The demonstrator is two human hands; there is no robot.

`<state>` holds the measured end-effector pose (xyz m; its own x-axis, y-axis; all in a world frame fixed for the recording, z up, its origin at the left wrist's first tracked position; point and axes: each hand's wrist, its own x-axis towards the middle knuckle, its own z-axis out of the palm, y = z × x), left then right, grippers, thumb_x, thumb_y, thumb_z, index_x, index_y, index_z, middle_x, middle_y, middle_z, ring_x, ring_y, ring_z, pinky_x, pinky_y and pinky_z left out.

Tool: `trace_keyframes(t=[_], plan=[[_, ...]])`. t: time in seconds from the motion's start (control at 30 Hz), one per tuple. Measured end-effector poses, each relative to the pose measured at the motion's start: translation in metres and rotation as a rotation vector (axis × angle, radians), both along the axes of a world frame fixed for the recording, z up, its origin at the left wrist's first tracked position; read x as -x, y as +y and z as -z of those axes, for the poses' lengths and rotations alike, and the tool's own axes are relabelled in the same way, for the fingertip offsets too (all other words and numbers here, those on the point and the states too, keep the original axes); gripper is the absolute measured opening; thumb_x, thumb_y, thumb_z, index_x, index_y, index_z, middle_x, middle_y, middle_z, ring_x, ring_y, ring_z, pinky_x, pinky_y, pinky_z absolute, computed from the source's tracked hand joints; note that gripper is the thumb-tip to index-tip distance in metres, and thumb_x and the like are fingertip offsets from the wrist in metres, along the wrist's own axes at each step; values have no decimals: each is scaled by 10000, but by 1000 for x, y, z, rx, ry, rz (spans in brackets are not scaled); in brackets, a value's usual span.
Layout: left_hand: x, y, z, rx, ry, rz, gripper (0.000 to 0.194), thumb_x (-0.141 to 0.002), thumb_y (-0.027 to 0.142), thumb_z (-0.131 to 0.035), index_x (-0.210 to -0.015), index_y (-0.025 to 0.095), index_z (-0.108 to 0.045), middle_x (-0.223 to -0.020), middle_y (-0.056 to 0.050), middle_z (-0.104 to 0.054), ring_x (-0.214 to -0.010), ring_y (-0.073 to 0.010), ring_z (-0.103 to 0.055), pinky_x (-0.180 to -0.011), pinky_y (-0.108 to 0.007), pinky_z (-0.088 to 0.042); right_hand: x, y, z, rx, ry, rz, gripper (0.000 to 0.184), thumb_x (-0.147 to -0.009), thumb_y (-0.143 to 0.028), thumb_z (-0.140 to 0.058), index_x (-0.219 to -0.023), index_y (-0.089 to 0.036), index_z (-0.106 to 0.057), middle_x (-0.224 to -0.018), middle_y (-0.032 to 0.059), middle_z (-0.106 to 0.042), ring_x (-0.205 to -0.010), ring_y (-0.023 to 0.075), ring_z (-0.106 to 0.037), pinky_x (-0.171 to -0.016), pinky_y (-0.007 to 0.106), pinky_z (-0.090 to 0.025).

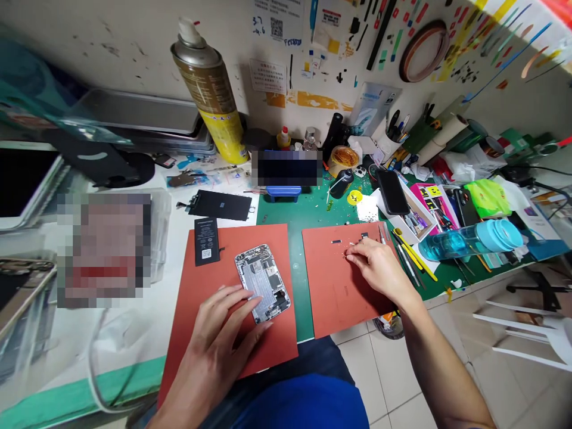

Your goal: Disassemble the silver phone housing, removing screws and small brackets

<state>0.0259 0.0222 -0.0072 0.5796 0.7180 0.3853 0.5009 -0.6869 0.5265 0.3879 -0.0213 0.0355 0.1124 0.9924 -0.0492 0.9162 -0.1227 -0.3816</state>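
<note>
Phone housing (pixel 263 283), opened, lies tilted on the left red mat (pixel 277 235), near you. Your left hand (pixel 218 330) is released, fingers spread, fingertips on the housing's edge. Your right hand (pixel 378 265) is pinched shut over the right red mat (pixel 326 292), among tiny parts; can't tell if it grips one. Beyond the housing: battery (pixel 206 235) on the left mat's far corner, black panel (pixel 223 204) just past it. Farther back on the counter (pixel 295 214): spray can (pixel 214 101), upright.
</note>
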Motion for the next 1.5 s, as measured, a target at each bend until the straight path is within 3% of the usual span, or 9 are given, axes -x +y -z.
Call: trace_keyframes(t=[0.17,0.47,0.73,0.93,1.07,1.23,1.37,1.5], plan=[[0,-2,-3,18,12,10,455,-998,200,-725,-1418,287,-574,-1355,-106,-626,-1364,-347,-572,-1154,-615,-544,4,-1,5,-19,6,-38,237,-1053,-195,-561,-1074,-244,-792,-985,61,-751,-899,224,-728,-826,343,-541],[2,-7,-11,128,-33,30,470,-985,216,-755,-1402,285,-550,-1332,-81,-639,-1322,-286,-571,-1211,-622,-488,-2,-4,15,-51,45,-85,261,-1056,-297,-521,-949,-224,-747,-945,89,-743,-863,265,-714,-770,380,-511],[0,-7,-15,100,-38,50,149,-1003,178,-701,-1132,252,-705,-1075,-23,-682,-1103,-226,-648,-1199,-578,-499,18,-12,11,-27,134,-116,288,-1051,-384,-539,-922,-255,-762,-946,62,-779,-826,240,-754,-717,369,-561],[-1,-8,-20,60,-37,49,123,-1029,165,-668,-1089,257,-723,-1017,-6,-705,-1017,-203,-656,-1121,-502,-534,18,-21,14,-48,187,-48,289,-1042,-420,-564,-1019,-262,-804,-1008,70,-801,-891,251,-779,-774,386,-600],[-1,-9,-22,138,-25,46,127,-1056,172,-626,-1050,265,-713,-1007,-6,-700,-1061,-210,-619,-1044,-444,-539,18,-29,11,-43,188,7,310,-1047,-344,-506,-1125,-265,-795,-1011,64,-807,-892,240,-787,-731,360,-591],[-1,-8,-20,176,-12,31,135,-1045,177,-631,-1065,273,-724,-1047,-21,-719,-1108,-236,-621,-992,-436,-536,22,-41,5,-86,214,133,328,-1037,-302,-504,-1233,-268,-765,-1090,69,-834,-988,256,-811,-830,392,-640],[0,-8,-18,89,-22,23,149,-1010,162,-693,-1130,248,-716,-1067,-40,-738,-1096,-256,-638,-970,-442,-528,25,-57,-1,-173,213,282,294,-1030,-449,-611,-1200,-279,-781,-1068,71,-846,-859,265,-817,-800,413,-656],[1,-8,-19,116,-11,42,156,-1022,120,-655,-1086,246,-721,-1045,-31,-746,-1064,-242,-643,-915,-412,-509,23,-78,-5,-227,92,422,348,-1024,-549,-642,-1145,-268,-808,-905,65,-834,-666,232,-768,-665,358,-600]])
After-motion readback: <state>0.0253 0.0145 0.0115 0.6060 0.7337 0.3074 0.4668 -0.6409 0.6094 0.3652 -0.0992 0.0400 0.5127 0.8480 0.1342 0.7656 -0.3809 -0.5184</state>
